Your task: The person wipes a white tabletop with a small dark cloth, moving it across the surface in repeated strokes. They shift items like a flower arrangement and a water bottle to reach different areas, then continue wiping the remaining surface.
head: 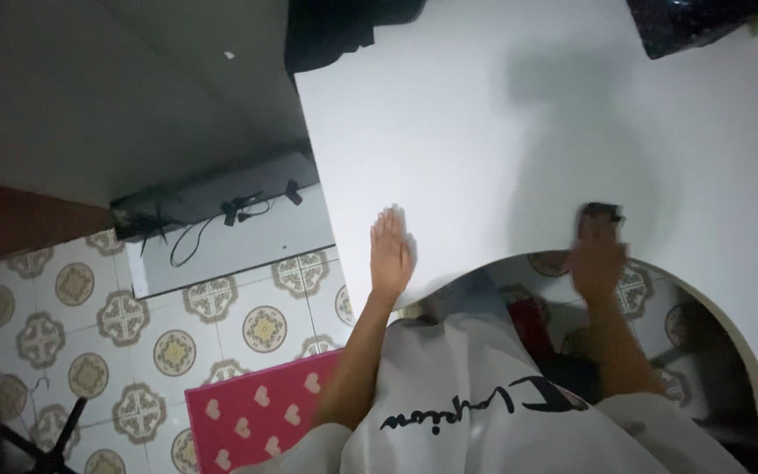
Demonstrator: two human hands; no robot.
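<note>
Head cam looking straight down: the left hand (390,254) is laid flat on the near edge of a white table (502,114), fingers straight and pressed together, palm down, holding nothing. The right hand (597,263) is off to its right at the same curved cut-out edge, kinda blurry, fingers curled around a small dark object (601,213) that pokes out just above the knuckles and rests on the tabletop. Can't really tell what that object is, too dark and smeared. Between and below both hands is the person's white shirt (467,395) with dark script on it. Left of the left hand, down on the floor, there's patterned floor tile (125,316), a pink mat with hearts (256,417), and a black cable (195,233) lying on a white panel (239,241). Far beyond the right hand, a dark bag (690,22) sits at the table's corner.
</note>
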